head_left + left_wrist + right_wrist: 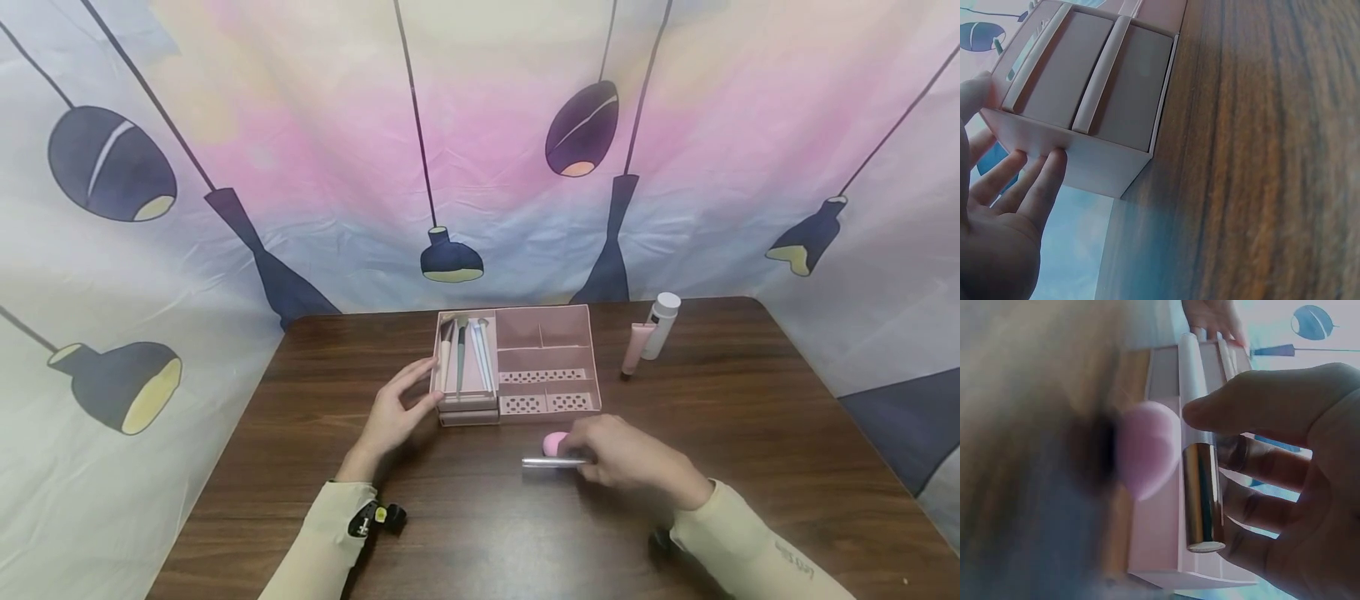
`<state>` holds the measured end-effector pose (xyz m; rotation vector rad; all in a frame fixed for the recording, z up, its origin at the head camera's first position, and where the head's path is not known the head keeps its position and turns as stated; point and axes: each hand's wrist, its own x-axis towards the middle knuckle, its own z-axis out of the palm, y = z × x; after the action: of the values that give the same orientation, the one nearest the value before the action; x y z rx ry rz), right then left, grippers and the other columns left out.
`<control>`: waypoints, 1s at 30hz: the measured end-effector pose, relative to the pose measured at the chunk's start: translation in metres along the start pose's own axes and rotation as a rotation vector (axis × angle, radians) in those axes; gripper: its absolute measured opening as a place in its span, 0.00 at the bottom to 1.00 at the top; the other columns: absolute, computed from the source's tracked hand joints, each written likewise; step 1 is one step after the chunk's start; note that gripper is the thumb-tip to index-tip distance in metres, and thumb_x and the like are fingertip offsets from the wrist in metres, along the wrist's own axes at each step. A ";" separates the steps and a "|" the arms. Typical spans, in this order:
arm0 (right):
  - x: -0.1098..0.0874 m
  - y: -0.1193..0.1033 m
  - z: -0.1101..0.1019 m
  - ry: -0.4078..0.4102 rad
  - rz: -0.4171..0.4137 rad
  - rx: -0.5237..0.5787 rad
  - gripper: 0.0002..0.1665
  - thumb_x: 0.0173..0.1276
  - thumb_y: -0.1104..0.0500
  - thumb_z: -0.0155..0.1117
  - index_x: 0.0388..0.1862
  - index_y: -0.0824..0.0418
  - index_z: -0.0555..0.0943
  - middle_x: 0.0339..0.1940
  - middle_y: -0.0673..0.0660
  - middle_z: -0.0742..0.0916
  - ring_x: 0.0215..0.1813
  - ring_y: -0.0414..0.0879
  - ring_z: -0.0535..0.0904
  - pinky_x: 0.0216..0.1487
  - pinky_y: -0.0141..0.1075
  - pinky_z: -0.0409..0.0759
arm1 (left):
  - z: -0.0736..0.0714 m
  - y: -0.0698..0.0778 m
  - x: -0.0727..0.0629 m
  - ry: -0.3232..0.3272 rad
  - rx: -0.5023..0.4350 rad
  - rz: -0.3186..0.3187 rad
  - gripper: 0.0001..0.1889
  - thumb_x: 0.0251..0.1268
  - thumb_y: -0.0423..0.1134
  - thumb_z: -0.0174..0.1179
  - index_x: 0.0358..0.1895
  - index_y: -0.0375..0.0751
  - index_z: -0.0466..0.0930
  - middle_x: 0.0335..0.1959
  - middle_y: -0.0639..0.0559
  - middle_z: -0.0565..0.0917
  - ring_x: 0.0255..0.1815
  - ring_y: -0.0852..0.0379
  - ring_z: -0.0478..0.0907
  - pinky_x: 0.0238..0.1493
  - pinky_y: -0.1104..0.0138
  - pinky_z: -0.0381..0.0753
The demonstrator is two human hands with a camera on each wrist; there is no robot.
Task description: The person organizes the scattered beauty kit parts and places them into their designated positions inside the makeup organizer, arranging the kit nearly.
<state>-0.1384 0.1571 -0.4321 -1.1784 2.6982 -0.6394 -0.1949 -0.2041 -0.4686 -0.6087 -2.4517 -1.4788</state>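
White barrel, shiny metallic cap: one slim cosmetic tube (1201,465), held level over the near side of the table (300,467), in front of the organizer. Grasped by the right hand (626,457), the thumb pressing the white barrel and the fingers behind. Judged light and stiff; the polished cap probably slippery, so the best hold is on the barrel, near its middle.

Pink, egg-shaped: one makeup sponge (1147,450), just beside the tube at the right hand's fingertips. Whether it is pinched too or only adjacent, the pictures cannot tell. Likely soft, very light and easily dented; best taken round its fuller end with slight pressure.

Pink, box-shaped: one organizer (519,323), standing on the table. Two drawers (1138,87) at its left front; open compartments to the right. Appears to be thin, rigid plastic, probably light enough to slide; best steadied by its side wall. The left hand (390,421) rests against that wall with extended fingertips, the thumb at the front upper edge, clasping nothing.

Assorted: several brushes (461,354), lying in the tray above the drawers.

Pink squeeze tube (637,346) and white bottle (663,329): upright, side by side, right of the organizer.
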 end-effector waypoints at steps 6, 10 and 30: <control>0.010 0.009 -0.014 0.052 -0.024 -0.015 0.16 0.53 0.66 0.70 0.43 0.55 0.86 0.36 0.47 0.87 0.38 0.38 0.80 0.40 0.32 0.84 | -0.002 0.015 -0.001 -0.012 -0.016 -0.005 0.27 0.61 0.31 0.66 0.65 0.36 0.73 0.67 0.40 0.73 0.67 0.43 0.69 0.66 0.48 0.72; 0.015 0.015 -0.024 0.109 -0.042 -0.011 0.16 0.55 0.65 0.70 0.43 0.53 0.87 0.36 0.45 0.85 0.38 0.37 0.80 0.41 0.33 0.83 | 0.000 0.000 -0.001 -0.003 -0.012 -0.018 0.28 0.61 0.36 0.67 0.66 0.46 0.74 0.67 0.49 0.73 0.68 0.51 0.69 0.68 0.55 0.71; 0.053 0.037 -0.047 0.246 0.038 -0.016 0.17 0.55 0.68 0.68 0.44 0.56 0.87 0.39 0.50 0.87 0.40 0.43 0.82 0.41 0.36 0.83 | -0.001 0.001 -0.001 -0.012 -0.013 -0.019 0.28 0.63 0.39 0.66 0.67 0.48 0.73 0.68 0.48 0.72 0.69 0.49 0.69 0.69 0.51 0.71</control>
<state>-0.2130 0.1567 -0.4035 -1.1161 2.9233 -0.8074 -0.1941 -0.2049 -0.4680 -0.5998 -2.4651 -1.5038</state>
